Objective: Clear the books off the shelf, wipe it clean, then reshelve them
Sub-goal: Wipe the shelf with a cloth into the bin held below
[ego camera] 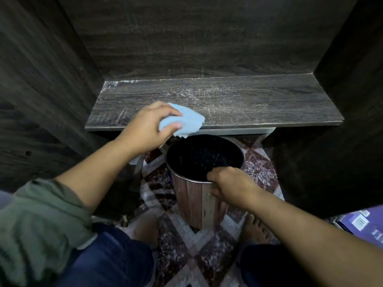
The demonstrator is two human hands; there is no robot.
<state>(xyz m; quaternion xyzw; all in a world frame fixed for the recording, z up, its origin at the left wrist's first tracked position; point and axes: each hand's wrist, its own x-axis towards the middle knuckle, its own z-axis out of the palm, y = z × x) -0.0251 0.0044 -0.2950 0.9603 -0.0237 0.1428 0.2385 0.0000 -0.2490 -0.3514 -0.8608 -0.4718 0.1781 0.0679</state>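
Here, a cloth is held at the front edge of the shelf, just above the bin.
The left hand (149, 125) has its fingers and thumb curled round a bunched light-blue cloth (186, 121), which hangs over the far rim of the bin (199, 199). The right hand (228, 183) is clamped on the bin's near rim, fingers hooked inside and thumb against the wood-patterned outer wall. Beyond the bin lies the dark wooden shelf (228, 100), its board streaked with pale dust. Under the bin is a patterned floor (186, 245). A purple book (360, 222) with a barcode lies well to the right of the bin.
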